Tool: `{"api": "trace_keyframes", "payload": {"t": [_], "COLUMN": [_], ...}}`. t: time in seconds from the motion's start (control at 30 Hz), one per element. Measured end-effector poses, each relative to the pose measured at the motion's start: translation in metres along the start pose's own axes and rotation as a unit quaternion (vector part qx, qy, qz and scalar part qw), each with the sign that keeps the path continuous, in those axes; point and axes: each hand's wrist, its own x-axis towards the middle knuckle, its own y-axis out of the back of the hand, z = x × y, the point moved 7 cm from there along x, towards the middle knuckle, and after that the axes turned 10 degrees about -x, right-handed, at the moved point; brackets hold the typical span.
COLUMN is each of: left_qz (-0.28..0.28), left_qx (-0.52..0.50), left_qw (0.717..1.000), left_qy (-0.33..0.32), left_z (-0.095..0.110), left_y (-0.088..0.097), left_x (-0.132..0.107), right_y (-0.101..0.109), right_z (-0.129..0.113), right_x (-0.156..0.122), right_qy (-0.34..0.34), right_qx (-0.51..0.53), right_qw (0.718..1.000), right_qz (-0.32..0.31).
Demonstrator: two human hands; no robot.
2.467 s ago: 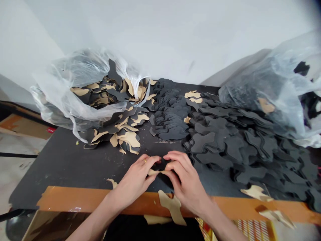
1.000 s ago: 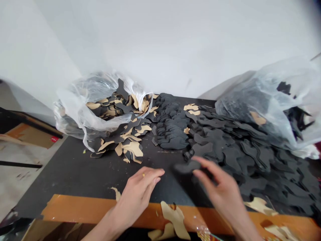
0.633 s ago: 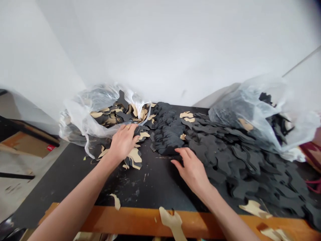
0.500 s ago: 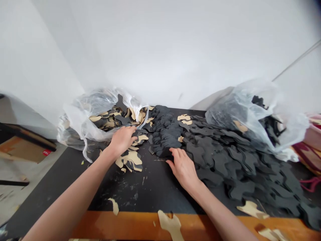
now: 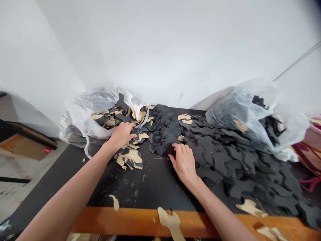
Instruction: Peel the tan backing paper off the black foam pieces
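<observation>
My left hand (image 5: 122, 135) reaches to the front rim of the left plastic bag (image 5: 94, 129). Its fingers are stretched out over beige-and-black cut pieces (image 5: 131, 157), thumb apart, with nothing visibly held; the fingertips are partly hidden. At the near end of a long row of overlapping black foam pieces (image 5: 164, 129) is my right hand (image 5: 184, 162). Thumb and forefinger close around the edge of a black foam piece (image 5: 164, 150) there. Flat, wavy-edged black pieces (image 5: 218, 154) lie spread just right of this hand.
A second plastic bag (image 5: 240, 113) with black pieces leans against the white wall (image 5: 175, 50). Beige scraps (image 5: 170, 221) lie along the orange-brown front edge (image 5: 125, 219) of the black table (image 5: 145, 190). Left, a cardboard box (image 5: 25, 147) sits below table height.
My right hand has shifted slightly up and right at the near end of the black row. The left hand has risen slightly by the bag rim. The view has moved a little.
</observation>
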Motion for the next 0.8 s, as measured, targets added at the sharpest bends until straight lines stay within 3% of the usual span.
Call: {"api": "trace_keyframes", "payload": {"t": [0.23,0.43,0.53,0.6,0.67,0.8], "left_qz": [0.007,0.005,0.005,0.012,0.028,0.102], "left_qx": [-0.038,-0.095,-0.121,-0.127,-0.126,-0.117], "left_qw": [0.999,0.995,0.992,0.991,0.990,0.986], "left_qy": [-0.006,0.014,0.034,0.046,0.055,0.059], "left_z": [0.001,-0.008,-0.016,-0.019,-0.018,-0.002], "left_y": [-0.002,-0.002,-0.002,0.000,0.004,0.018], "left_x": [-0.003,-0.002,-0.002,-0.002,-0.003,-0.012], "right_y": [0.002,0.022,0.023,0.013,0.004,0.006], "right_z": [0.008,0.009,-0.004,-0.016,-0.025,-0.030], "right_x": [-0.004,-0.007,-0.020,-0.035,-0.051,-0.063], "right_qy": [0.000,-0.017,-0.010,-0.013,-0.021,-0.006], "right_qx": [0.110,0.262,0.355,0.417,0.431,0.354], "right_qw": [0.994,0.965,0.931,0.895,0.882,0.923], "right_qz": [-0.014,-0.026,-0.089,-0.156,-0.189,-0.148]}}
